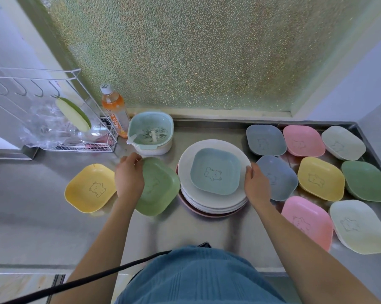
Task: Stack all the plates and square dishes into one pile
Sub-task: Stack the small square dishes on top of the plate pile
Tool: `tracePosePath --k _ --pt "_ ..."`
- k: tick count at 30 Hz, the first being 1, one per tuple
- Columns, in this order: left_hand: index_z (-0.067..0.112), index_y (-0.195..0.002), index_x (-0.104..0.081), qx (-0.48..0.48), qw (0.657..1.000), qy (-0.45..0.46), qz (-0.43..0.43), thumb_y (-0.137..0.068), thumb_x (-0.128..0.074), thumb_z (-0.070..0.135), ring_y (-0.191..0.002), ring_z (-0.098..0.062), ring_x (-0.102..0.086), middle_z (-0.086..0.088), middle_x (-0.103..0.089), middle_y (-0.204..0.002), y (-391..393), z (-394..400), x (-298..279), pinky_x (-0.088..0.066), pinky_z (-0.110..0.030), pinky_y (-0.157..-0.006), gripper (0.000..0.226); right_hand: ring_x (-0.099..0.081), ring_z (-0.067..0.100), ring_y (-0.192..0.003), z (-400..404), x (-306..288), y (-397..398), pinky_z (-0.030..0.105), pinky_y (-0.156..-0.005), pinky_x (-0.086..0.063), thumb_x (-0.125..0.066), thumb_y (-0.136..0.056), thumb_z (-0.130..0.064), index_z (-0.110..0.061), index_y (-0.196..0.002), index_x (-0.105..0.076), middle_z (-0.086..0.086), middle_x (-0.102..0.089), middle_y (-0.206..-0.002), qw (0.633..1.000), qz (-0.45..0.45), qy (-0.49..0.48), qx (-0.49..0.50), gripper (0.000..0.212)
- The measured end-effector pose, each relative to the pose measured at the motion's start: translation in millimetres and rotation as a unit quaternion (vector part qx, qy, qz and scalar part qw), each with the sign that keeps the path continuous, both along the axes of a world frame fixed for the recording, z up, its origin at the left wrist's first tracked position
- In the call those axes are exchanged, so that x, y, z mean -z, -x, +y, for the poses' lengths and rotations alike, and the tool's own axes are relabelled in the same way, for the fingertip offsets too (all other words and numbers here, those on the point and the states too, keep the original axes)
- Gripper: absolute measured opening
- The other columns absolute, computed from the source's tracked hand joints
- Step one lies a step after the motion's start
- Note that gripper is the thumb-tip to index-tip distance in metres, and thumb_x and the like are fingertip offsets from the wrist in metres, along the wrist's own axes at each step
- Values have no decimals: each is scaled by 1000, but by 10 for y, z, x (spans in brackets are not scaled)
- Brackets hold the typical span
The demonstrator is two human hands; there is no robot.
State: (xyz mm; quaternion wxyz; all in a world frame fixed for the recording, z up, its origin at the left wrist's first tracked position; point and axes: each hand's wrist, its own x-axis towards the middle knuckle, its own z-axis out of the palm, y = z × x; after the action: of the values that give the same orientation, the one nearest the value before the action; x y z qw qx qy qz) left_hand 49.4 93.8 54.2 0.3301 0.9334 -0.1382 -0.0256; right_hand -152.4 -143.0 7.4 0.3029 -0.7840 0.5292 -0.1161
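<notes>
**Plate pile at centre, both hands at its sides**

Landmark = pile of round plates [209, 200] on steel counter [42, 227]. White plates on top, a pinkish one at the bottom. Blue sq. dish [215, 171] w/ bear outline sits on top plate, upright.

L hand [129, 178]: just left of pile, fingers curled over far edge of green sq. dish [157, 187], gripping it. Dish tilted, its right edge touching/overlapping pile rim.

R hand [256, 185]: at pile's right rim, fingertips touching top plate edge; fingers bent, whether it really grips – cannot tell.

Left of pile, beyond green dish: yellow sq. dish [90, 187], flat, apart from the rest.

Right of pile: nine more sq. dishes in approx. 3 rows – blue, pink, pale; blue, yellow, green; pink, pale. Nearest blue one [279, 178] partly under R hand.

Behind pile, to its left: teal colander-in-bowl [151, 133], orange drink bottle [114, 110], white wire rack [53, 119].
</notes>
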Motion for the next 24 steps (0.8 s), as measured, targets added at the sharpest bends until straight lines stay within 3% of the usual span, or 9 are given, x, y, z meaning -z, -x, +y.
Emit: tracePosePath --k 4,7,12,16,19,21,24 --pt "5 -103 -60 -41 997 69 6 -93 -46 12 -89 -34 -57 -13 -63 -103 -63 -151 -205 -37 -31 -69 19 -57 33 -102 4 7 14 43 -88 -44 -29 -101 -35 -17 -123 -50 14 -62 -114 1000 -20 -4 2 36" --pt "4 -98 -61 -15 993 107 47 -91 -47 13 -82 -23 -52 -4 -60 -92 -23 -391 -317 -35 -27 -70 17 -57 34 -103 5 12 8 43 -88 -44 -28 -101 -36 -18 -125 -49 14 -62 -114 1000 -20 -5 -1 37" --pt "8 -89 -62 76 987 72 120 -87 -56 13 -74 -22 -52 -4 -58 -79 209 -866 -188 -39 -27 -67 8 -56 38 -100 -37 5 40 43 -84 -42 -29 -101 -34 -16 -122 -50 16 -62 -111 999 -27 -21 -19 35" --pt "5 -106 -64 129 978 38 162 -86 -63 20 -79 -19 -54 -4 -60 -87 340 -1052 14 -41 -26 -73 25 -56 36 -102 -92 15 72 39 -84 -40 -29 -101 -34 -18 -122 -51 14 -62 -111 997 -46 -49 -38 34" --pt "9 -116 -63 170 974 35 148 -90 -58 19 -86 -21 -59 -10 -66 -102 361 -1093 139 -42 -26 -77 29 -55 34 -101 -114 31 85 37 -82 -38 -28 -101 -35 -19 -119 -52 12 -62 -109 995 -59 -69 -37 35" --pt "11 -131 -53 201 971 13 130 -95 -48 19 -102 -30 -58 -16 -62 -114 368 -1104 219 -44 -32 -87 37 -55 33 -98 -109 25 86 34 -78 -34 -27 -101 -34 -17 -117 -53 12 -62 -105 995 -59 -73 -26 35" --pt "10 -145 -30 239 962 -23 128 -100 -34 17 -120 -37 -48 -22 -53 -129 429 -1118 305 -36 -40 -104 46 -53 31 -93 -102 25 85 32 -76 -32 -26 -101 -33 -14 -112 -54 7 -57 -94 996 -56 -72 -20 36"
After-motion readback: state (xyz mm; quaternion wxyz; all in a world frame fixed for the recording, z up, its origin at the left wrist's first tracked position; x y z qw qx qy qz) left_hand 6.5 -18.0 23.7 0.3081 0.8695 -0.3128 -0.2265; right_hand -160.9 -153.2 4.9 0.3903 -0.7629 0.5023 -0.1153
